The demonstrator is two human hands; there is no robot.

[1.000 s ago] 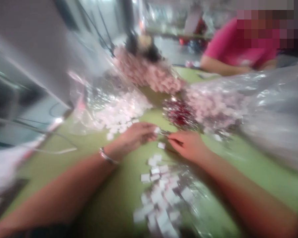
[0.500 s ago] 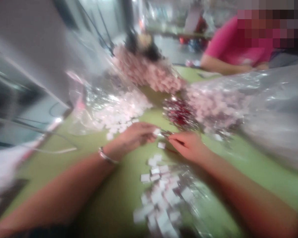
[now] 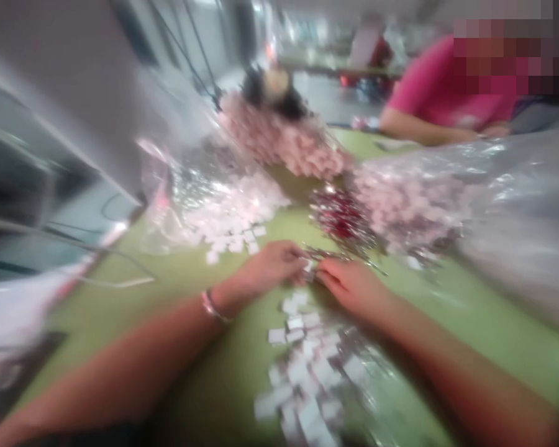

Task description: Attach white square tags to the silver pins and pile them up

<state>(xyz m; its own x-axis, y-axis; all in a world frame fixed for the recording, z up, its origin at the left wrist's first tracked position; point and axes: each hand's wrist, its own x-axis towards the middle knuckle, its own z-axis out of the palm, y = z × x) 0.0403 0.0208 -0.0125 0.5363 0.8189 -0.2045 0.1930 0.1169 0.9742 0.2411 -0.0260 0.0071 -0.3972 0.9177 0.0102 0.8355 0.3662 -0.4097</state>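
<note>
My left hand (image 3: 272, 268), with a bracelet on its wrist, and my right hand (image 3: 351, 285) meet fingertip to fingertip over the green table (image 3: 177, 292). Both are pinched together on a small white piece (image 3: 309, 267) with a shiny wrapper; the blur hides exactly what it is. Just below the hands lies a spread of several small white square pieces (image 3: 302, 360) mixed with clear wrappers. A heap of red and silver shiny bits (image 3: 342, 217) lies right behind the fingertips.
Clear bags of pale pink and white pieces (image 3: 223, 205) lie at the back left, with more in a bag (image 3: 414, 205) at the right. A pink heap (image 3: 284, 139) sits farther back. A person in a pink shirt (image 3: 438, 93) leans on the far right edge. Cables (image 3: 97, 279) trail at left.
Both hands have moved slightly nearer to me and closer together; the white piece that lay between them is now at their fingertips. The view shifted a little.
</note>
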